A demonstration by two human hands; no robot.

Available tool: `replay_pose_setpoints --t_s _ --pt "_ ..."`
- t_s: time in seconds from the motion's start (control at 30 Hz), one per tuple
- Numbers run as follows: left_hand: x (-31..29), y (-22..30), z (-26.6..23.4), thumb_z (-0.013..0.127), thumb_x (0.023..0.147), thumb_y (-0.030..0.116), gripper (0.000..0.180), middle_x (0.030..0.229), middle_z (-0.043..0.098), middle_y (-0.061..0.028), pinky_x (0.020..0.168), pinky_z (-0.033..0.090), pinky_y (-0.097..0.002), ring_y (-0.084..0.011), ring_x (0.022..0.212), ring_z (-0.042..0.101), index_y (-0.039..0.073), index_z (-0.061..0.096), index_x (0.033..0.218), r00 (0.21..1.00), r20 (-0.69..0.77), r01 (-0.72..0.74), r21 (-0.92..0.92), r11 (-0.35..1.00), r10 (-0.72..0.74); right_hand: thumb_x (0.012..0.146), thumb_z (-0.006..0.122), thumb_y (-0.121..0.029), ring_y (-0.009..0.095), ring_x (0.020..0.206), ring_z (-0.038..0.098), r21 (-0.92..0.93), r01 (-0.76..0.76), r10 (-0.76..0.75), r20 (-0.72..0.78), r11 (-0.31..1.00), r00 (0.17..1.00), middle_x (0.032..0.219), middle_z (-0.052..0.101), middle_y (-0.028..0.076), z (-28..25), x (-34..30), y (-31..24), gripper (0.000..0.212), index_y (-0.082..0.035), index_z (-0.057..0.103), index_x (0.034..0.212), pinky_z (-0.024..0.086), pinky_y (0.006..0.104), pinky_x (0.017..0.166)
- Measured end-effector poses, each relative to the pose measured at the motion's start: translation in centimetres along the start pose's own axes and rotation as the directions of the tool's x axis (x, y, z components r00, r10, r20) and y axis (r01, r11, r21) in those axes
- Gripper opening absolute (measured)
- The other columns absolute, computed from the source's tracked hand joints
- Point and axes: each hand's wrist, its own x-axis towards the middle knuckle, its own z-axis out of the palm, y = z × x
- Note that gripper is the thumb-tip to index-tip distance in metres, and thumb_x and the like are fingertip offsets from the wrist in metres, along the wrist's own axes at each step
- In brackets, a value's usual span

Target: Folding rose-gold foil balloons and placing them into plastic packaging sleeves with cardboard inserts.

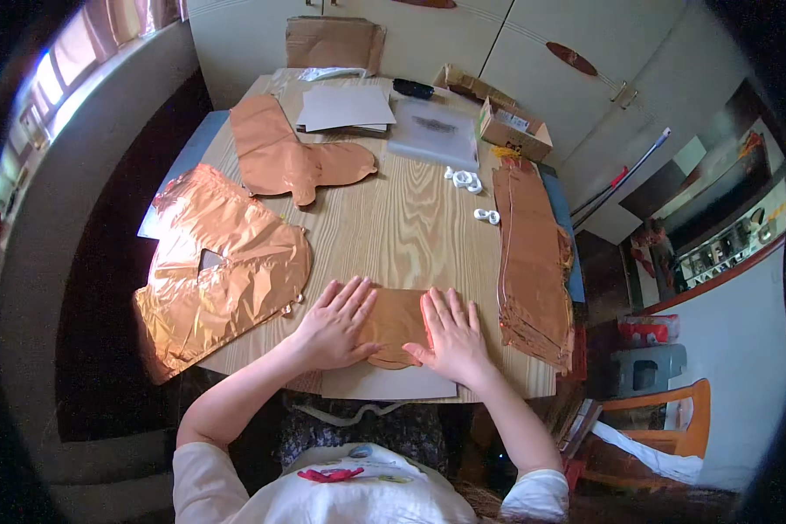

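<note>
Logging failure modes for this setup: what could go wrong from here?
1. The copper-coloured sheet could shift or crease: the left hand and right hand lie flat, with no pinching grip.
2. The pale card at the near edge of the wooden tabletop might slip off.
3. The crinkled copper-coloured foil overhangs the left edge; a brush from the left forearm may drag it down.

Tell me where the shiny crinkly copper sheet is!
In the head view, the shiny copper sheet lies on the left side of the table, left of the person's left hand.
</note>
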Motion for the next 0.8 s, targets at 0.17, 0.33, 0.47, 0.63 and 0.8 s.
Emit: replay_pose_setpoints --t_s 0.17,0.33,0.47,0.63,0.8 --pt "-0.4 -0.7 -0.2 0.045 0.088 0.063 0.093 0.152 0.024 -0.0257 0.115 0.013 -0.0541 -0.0371 0.143 0.018 -0.008 0.023 0.145 0.999 0.04 -0.006 -0.004 1.0 0.006 0.078 0.043 -0.079 0.037 0.145 0.012 -0.075 -0.005 0.016 0.145 0.997 0.989 0.159 0.012 0.011 -1.4 0.2 -0.4 0.108 -0.005 0.014 0.151 0.01 0.0609 0.113" --pt "-0.3 -0.9 -0.2 0.051 0.084 0.059 0.092 0.152 0.027 -0.0224 0.114 0.015 -0.0549 -0.0338 0.143 0.021 -0.005 0.026 0.145 0.999 0.033 0.0 -0.004 1.0 0.0 0.074 0.046 -0.081 0.039 0.144 0.011 -0.07 -0.011 0.024 0.185 0.998 0.982 0.158 0.013 0.013 -1.7 0.3 -0.3 0.114 -0.005 0.011 0.151 0.01 0.062 0.112" --pt "-0.1 -0.1 -0.6 0.051 0.085 0.049 0.082 0.151 0.028 -0.022 0.115 0.016 -0.0536 -0.0333 0.143 0.022 -0.005 0.03 0.143 0.996 0.039 -0.082 0.076 0.994 0.08 0.073 0.047 -0.08 0.038 0.145 0.01 -0.057 -0.034 0.045 0.203 0.998 0.978 0.158 0.012 0.012 -2.0 0.2 -0.4 0.115 -0.005 0.01 0.152 0.008 0.061 0.113" --pt "-0.1 2.6 0.0 0.046 0.088 0.037 0.067 0.151 0.031 -0.0189 0.115 0.018 -0.0518 -0.0334 0.142 0.025 0.004 0.033 0.145 0.976 -0.019 -0.218 -0.015 0.976 0.218 0.074 0.049 -0.079 0.038 0.145 0.008 -0.02 -0.021 0.024 0.176 1.0 0.984 0.159 0.011 0.012 -1.4 0.2 -0.2 0.114 -0.006 0.011 0.152 0.006 0.0596 0.114" --pt "0.0 2.7 1.4 0.043 0.09 0.04 0.065 0.151 0.03 -0.018 0.114 0.016 -0.0545 -0.0385 0.141 0.026 0.011 0.032 0.147 0.975 -0.036 -0.218 0.03 0.976 0.219 0.073 0.054 -0.077 0.037 0.146 0.006 0.046 0.0 -0.002 0.055 0.999 0.998 0.158 0.011 0.012 -0.7 -0.2 0.1 0.114 -0.007 0.012 0.151 0.005 0.0597 0.114"
